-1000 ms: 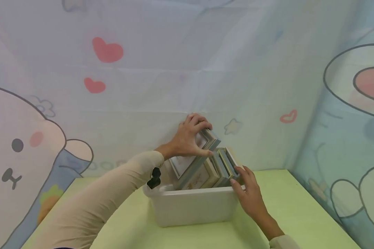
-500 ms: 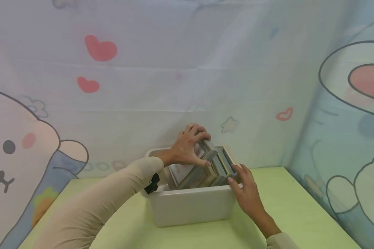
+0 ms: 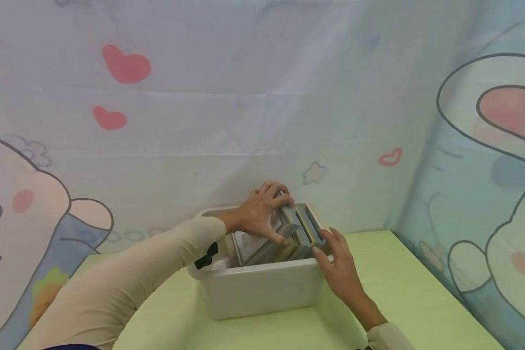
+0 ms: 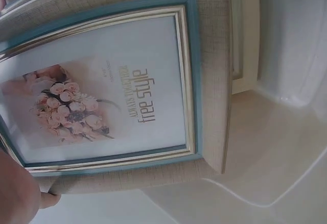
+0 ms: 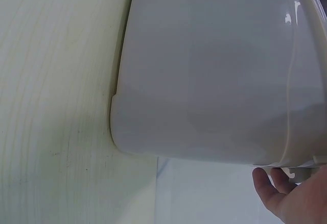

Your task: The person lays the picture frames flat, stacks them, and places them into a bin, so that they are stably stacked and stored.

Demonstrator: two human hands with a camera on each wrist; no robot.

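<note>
My left hand grips a picture frame from above, tilted inside a white plastic bin. The left wrist view shows this picture frame's face close up: a beige textured border, a teal and gold inner edge, and a rose bouquet print. A thumb or finger sits at its lower edge. More picture frames stand slanted in a row to the right. At the bin's right end, my right hand pinches the near ends of the rightmost frames beside the rim; its palm side is hidden.
The bin stands on a light yellow-green table with a wood-grain top. Behind it hangs a pale cloth backdrop with hearts and cartoon animals. Another cream frame lies behind the beige one, near the bin's wall.
My left hand has come down with the picture frame, which sits lower in the bin beside the others. The right hand keeps its place at the bin's right end. The head view has shifted right.
</note>
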